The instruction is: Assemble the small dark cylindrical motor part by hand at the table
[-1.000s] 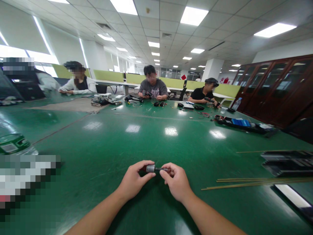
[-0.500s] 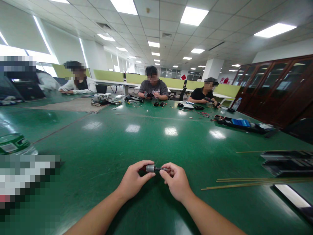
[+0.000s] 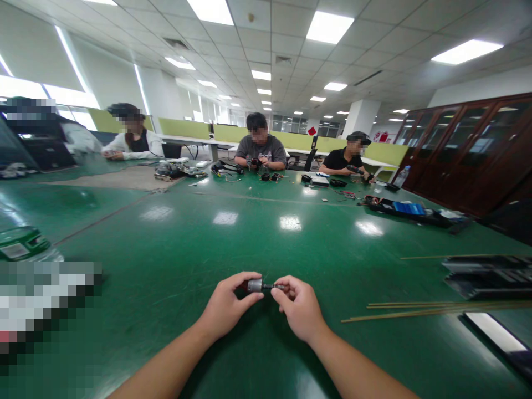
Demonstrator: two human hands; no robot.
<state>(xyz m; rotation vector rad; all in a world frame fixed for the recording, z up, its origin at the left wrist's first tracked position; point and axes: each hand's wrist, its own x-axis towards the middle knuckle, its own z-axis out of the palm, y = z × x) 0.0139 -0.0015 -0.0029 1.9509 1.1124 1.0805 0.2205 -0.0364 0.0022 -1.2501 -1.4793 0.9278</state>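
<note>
A small cylindrical metal part (image 3: 255,285) with a thin dark shaft (image 3: 268,286) lies level between my hands, near the front middle of the green table (image 3: 233,244). My left hand (image 3: 228,305) is closed round the thick silver end, thumb below and fingers above. The thumb and fingers of my right hand (image 3: 297,305) pinch the shaft's right end. What lies inside the left palm is hidden.
Thin brass-coloured rods (image 3: 415,311), a phone (image 3: 496,332) and black channel pieces (image 3: 490,277) lie to the right. A green-labelled bottle (image 3: 27,244) lies at left. Across the table several people sit behind tools and parts; a black tray (image 3: 428,213) is at far right.
Both hands and the metal part have kept practically the same place. At the far left, a person's head and hands have shifted slightly.
</note>
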